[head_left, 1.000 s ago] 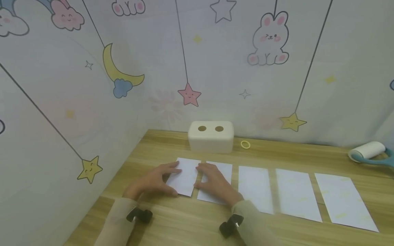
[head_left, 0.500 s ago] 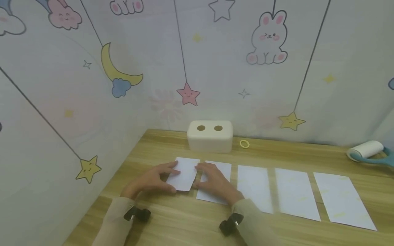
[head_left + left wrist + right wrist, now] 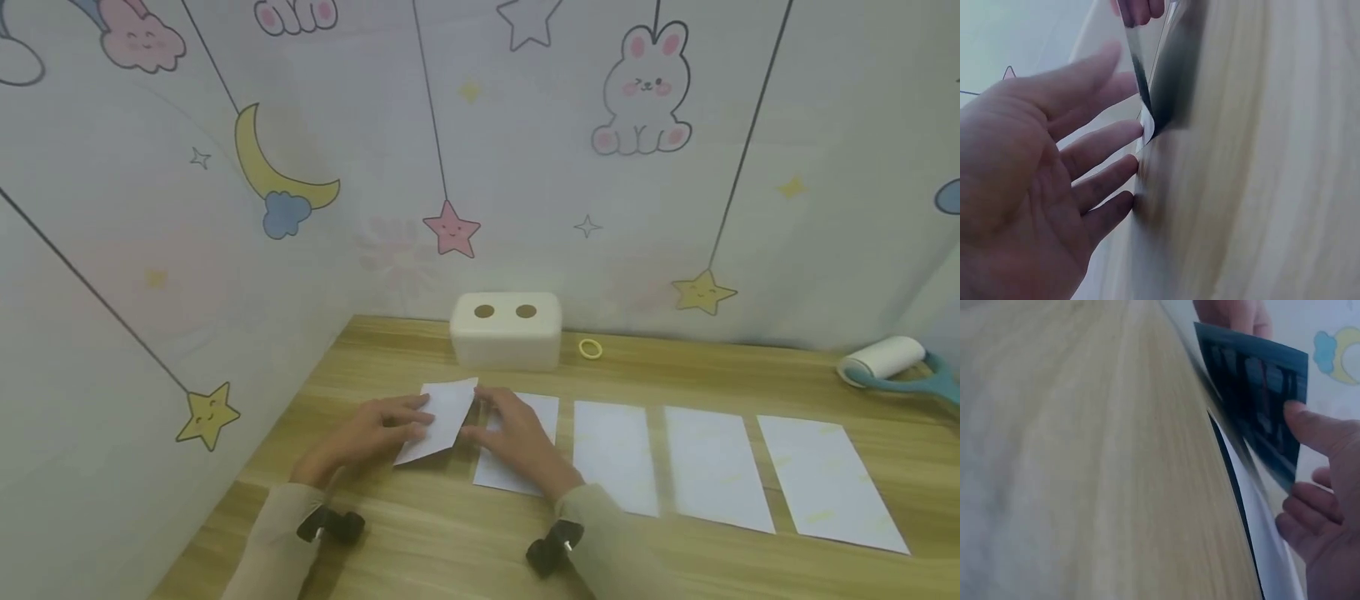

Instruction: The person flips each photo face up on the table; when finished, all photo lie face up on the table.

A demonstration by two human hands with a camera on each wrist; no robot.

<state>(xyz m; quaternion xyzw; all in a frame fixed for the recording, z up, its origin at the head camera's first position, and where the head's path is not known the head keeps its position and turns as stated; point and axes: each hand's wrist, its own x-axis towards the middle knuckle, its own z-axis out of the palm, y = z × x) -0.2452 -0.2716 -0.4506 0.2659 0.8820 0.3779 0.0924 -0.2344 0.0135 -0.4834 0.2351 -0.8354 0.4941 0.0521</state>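
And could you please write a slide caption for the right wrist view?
Right hand holding a tilted card, dark side showing, over a wooden table.

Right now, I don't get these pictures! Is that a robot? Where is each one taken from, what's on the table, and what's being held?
No robot here, just a person's two bare hands. One camera sits on the person's head and looks down at everything. Two more sit on the wrists, so those pictures look sideways and very close up.

On the wooden table stands a white box with two holes. Near it are a yellow ring and a white roll with a blue handle. Four white cards lie flat in a row.

The right hand holds a fifth card tilted up, and the left hand touches its other side. The right wrist picture shows its dark underside.
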